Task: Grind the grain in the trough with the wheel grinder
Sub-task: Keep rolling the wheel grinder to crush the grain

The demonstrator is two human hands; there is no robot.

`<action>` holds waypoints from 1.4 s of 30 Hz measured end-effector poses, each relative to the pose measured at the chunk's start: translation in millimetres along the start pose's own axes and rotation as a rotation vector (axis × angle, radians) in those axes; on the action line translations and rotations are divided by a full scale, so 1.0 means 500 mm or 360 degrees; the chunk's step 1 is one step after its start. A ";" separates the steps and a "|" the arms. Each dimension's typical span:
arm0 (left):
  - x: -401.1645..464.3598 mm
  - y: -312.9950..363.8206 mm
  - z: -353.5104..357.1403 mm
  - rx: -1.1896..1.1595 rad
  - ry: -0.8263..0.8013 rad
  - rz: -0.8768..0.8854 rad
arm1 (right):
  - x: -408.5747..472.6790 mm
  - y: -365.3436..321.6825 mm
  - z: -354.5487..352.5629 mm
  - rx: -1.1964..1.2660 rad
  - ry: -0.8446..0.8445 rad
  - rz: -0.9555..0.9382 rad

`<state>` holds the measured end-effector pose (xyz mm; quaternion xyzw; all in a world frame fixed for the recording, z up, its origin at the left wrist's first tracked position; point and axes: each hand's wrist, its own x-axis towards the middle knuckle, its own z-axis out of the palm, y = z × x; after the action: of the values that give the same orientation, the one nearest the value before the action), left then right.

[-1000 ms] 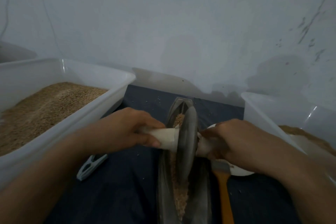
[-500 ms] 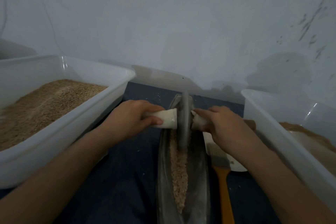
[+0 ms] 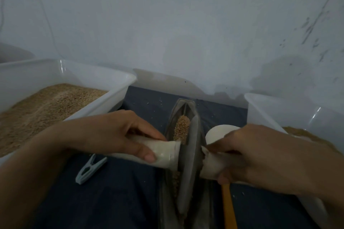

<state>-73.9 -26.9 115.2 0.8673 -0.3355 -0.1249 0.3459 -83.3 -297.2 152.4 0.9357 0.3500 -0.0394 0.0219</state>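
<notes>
Left hand (image 3: pixel 119 134) clenched round the wheel grinder's (image 3: pixel 188 156) left white handle, right hand (image 3: pixel 260 156) grasping the right handle, dark wheel standing upright in the narrow trough (image 3: pixel 167 201), grain (image 3: pixel 181 128) heaped beyond it, clothespin (image 3: pixel 90 169) lying left on the dark cloth.

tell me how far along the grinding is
Done: grain already lies in the trough. In hand: the left hand and right hand each grip a white handle, with the wheel standing in the trough. Left: the grain at the far end looks whole, so much rolling remains.
</notes>
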 end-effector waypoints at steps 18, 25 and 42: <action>0.054 -0.047 0.033 0.0578 0.0678 -0.0081 | 0.082 0.050 0.050 -0.0066 0.0116 0.0241; 0.007 -0.001 0.007 0.0195 0.0140 0.0020 | 0.016 0.011 0.003 0.0003 -0.0160 0.0079; 0.053 -0.043 0.033 0.0503 0.0680 -0.0167 | 0.088 0.041 0.052 -0.0214 0.0177 0.0230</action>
<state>-50.8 -41.6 89.1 0.9334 -0.2249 0.0973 0.2623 -38.1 -285.5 122.9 0.9556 0.2842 0.0378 0.0680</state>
